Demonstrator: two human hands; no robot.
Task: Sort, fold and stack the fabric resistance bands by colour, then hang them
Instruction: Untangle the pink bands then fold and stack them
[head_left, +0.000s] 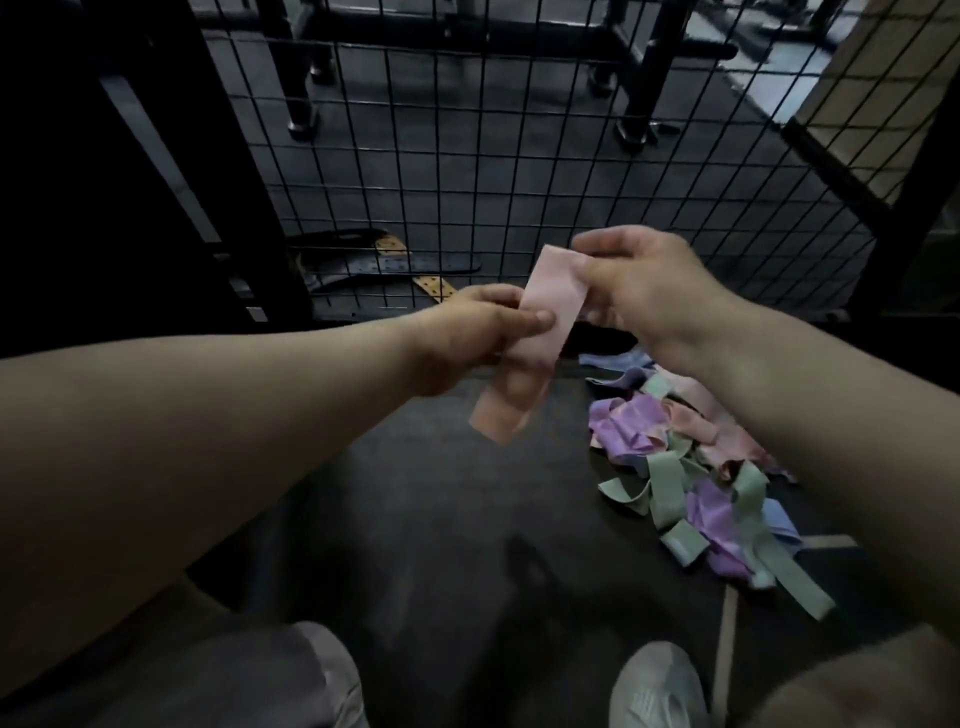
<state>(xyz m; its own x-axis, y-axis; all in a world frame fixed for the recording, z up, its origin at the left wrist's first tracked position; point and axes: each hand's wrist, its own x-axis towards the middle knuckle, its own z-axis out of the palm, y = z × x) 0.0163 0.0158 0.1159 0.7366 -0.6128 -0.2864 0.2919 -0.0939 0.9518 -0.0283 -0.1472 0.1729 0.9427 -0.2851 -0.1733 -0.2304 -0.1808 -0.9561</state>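
A pink fabric band (550, 312) is held up in front of me, folded flat, its lower end hanging down. My left hand (467, 338) pinches its middle between thumb and fingers. My right hand (634, 280) grips its top end. On the dark floor to the right lies a loose pile of bands (691, 467) in purple, green, pink and blue, tangled together.
A black wire mesh panel (493, 156) stands just behind the hands, with belts (395, 265) on the floor beyond it. A dark post (156, 156) rises at the left. My knee (260, 675) and white shoe (660, 686) are at the bottom.
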